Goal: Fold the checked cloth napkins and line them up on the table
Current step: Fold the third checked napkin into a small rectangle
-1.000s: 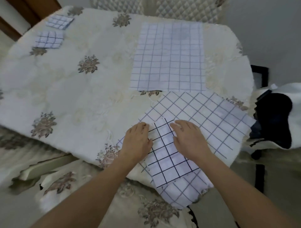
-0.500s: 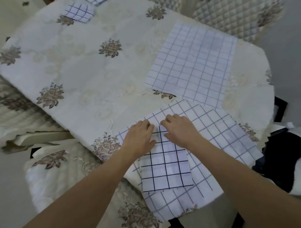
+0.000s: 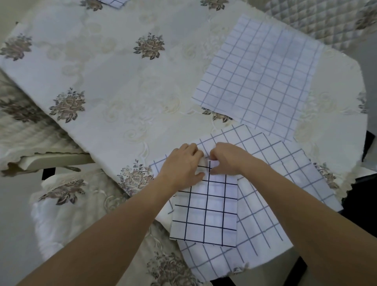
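A small folded napkin (image 3: 206, 212) with dark checks lies at the table's near edge, on top of a larger unfolded checked napkin (image 3: 285, 183) that hangs over the edge. My left hand (image 3: 183, 165) and my right hand (image 3: 226, 157) meet at the folded napkin's far end, fingers curled and pinching its top edge. A third checked napkin (image 3: 259, 75) lies flat and unfolded further back on the right. The corner of a folded napkin (image 3: 113, 2) shows at the top edge of the view.
The table (image 3: 114, 81) wears a cream cloth with embroidered flowers. A cushioned chair (image 3: 67, 204) stands at the near left, a quilted chair back (image 3: 318, 18) at the far right. Dark floor shows at the right.
My hands have drawn together at the folded napkin's far end and curled from flat palms into a pinch on its top edge. The view has shifted right and closer.
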Tool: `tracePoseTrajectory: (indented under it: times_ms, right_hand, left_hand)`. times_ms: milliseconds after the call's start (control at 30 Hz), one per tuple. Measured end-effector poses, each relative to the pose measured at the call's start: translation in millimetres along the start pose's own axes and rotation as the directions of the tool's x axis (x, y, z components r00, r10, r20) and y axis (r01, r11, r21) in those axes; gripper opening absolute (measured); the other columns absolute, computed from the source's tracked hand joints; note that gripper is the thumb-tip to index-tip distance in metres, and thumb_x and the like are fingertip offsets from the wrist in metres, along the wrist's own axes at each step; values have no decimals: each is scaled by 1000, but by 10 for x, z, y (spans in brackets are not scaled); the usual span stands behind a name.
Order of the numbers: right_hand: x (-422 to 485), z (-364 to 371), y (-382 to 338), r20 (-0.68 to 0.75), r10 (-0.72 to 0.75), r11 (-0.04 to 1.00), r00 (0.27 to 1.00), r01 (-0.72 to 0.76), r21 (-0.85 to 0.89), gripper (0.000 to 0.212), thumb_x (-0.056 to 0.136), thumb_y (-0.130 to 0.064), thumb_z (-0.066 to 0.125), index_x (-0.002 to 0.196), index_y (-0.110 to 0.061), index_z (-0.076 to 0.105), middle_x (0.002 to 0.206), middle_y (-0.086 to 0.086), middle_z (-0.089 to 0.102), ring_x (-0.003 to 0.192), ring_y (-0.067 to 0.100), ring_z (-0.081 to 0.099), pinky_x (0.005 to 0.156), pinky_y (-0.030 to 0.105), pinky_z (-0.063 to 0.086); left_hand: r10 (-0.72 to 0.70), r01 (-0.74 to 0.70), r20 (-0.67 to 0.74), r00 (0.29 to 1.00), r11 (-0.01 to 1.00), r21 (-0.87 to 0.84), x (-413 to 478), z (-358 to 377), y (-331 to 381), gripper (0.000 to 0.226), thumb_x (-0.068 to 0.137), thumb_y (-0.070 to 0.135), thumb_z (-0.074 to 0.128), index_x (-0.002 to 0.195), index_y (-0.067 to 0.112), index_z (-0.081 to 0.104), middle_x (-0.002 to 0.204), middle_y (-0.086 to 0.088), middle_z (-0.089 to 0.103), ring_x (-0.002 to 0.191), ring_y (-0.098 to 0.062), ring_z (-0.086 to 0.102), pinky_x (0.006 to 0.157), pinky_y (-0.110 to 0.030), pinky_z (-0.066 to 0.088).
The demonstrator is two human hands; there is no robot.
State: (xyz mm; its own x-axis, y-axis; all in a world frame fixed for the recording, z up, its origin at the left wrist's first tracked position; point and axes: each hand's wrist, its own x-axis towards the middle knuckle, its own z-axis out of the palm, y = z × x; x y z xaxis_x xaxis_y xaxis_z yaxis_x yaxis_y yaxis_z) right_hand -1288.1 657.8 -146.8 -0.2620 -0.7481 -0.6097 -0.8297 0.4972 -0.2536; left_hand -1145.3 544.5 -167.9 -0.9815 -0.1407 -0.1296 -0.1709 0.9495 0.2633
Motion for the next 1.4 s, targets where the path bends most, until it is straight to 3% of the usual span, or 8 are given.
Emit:
tracePoseTrajectory:
  times_ms: [67,233,400,533,667,833,967,1400]
  right_hand:
    - [-2,-3,21,13,-10,999,1000,10,34,23,88,-40,70,85,-21,57,100,-1,44,87,21,50,75,34,46]
    - [-63,-120,104,-59,47,991,997,-39,130,19,96,-43,58,101,-27,49,95,-1,53,83,20,50,66,33,39]
    - [-178,-349,139,-232,110,993,966,-116,-9,13,100,-38,46,102,-25,43,89,5,56,82,29,55,66,36,42]
    - [-406,-516,52,-271,131,987,954,-150,-52,27,102,-37,44,127,-32,53,112,8,60,98,30,60,71,34,40]
    - [-681,-290,-78,-353,86,988,932,-124,-87,27,104,-30,40,120,-32,61,106,-1,66,92,25,62,65,33,44]
    - [-991,436,-202,-611,33,996,791,-77,-46,47,72,-6,81,118,-15,70,108,1,73,93,23,71,63,31,57]
    - [-1061,961,-278,-640,47,997,767,-70,-11,72,60,-7,90,127,-5,65,126,10,68,119,30,64,95,39,55]
    - [-1079,1537,-328,-599,107,994,793,-96,51,55,93,-23,61,142,-3,50,152,17,44,143,32,40,111,47,43]
  left_hand:
    - [15,-15,2,1000,1000,-19,58,-15,-19,45,82,47,68,114,16,61,109,-4,56,97,-24,51,75,-35,43]
    - [76,-71,63,995,995,-66,310,-107,-45,41,89,42,62,120,15,61,110,-5,57,99,-25,51,80,-38,46]
    - [54,-52,101,993,998,-29,552,-343,-30,24,101,28,48,113,13,63,98,-5,62,89,-29,60,69,-41,49]
    - [118,-117,-7,993,992,36,471,-489,7,17,94,12,60,108,14,66,80,-4,63,70,-29,60,50,-35,42]
    - [229,-235,-182,956,972,-8,172,-487,19,36,72,-6,74,103,11,73,73,-5,68,59,-28,58,51,-35,49]
    - [366,-370,-233,901,929,26,-375,-226,153,45,72,-1,79,115,10,71,107,-7,73,92,-26,68,81,-36,53]
    - [364,-363,-183,913,931,37,-599,54,140,46,83,3,60,128,10,63,127,-11,67,118,-29,62,98,-42,51]
    - [335,-335,-26,942,942,14,-890,339,125,38,89,17,58,126,14,63,137,-11,59,127,-30,55,102,-44,49]
